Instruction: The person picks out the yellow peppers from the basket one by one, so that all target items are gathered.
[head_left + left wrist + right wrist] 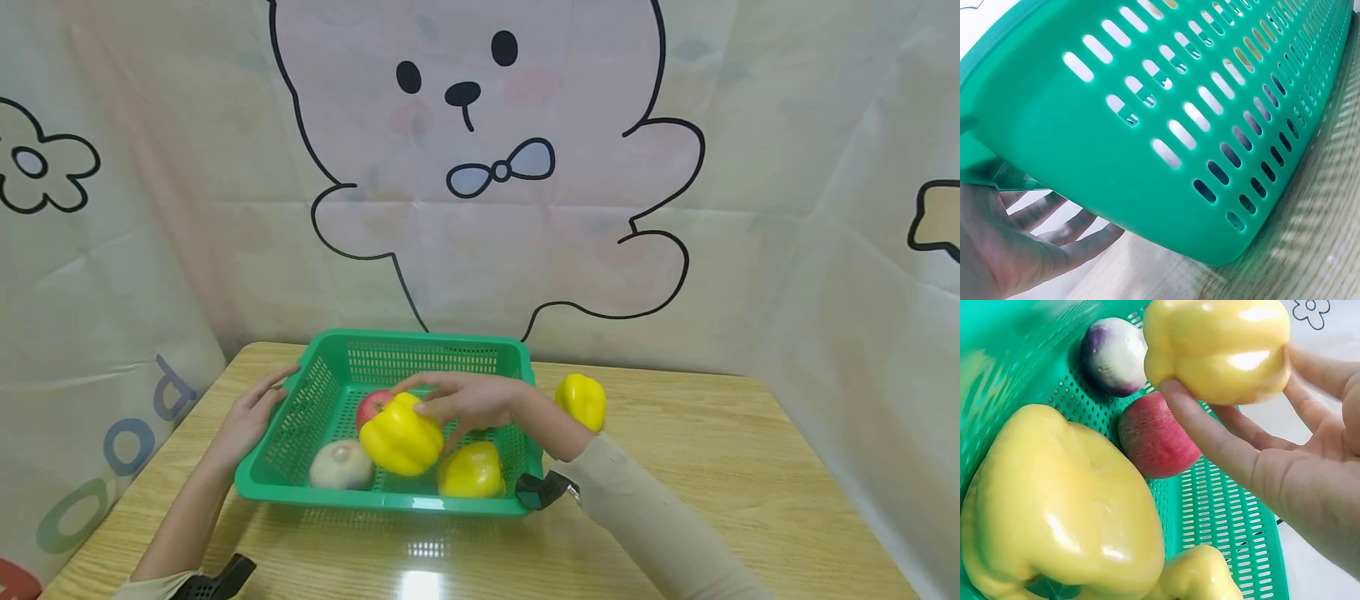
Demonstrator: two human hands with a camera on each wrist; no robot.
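Observation:
A yellow bell pepper (pixel 402 435) is held up over the green basket (pixel 390 500) by my right hand (pixel 472 400), pinched between thumb and fingers, also in the right wrist view. Under it in the basket lie a red apple-like fruit (pixel 1159 436) and a purple-and-white turnip (pixel 341 465). Another yellow bell pepper (pixel 472 471) lies at the front, and a smaller yellow piece (pixel 1202 575) is partly hidden beside it. My left hand (pixel 251 417) rests against the basket's left rim; its fingers look fairly straight in the left wrist view, and its thumb is hidden.
One more yellow bell pepper (pixel 581 402) stands on the wooden table (pixel 697 483), just right of the basket. Behind the table hangs a printed cloth (pixel 487 250) with a bear drawing. Both wrists carry black devices.

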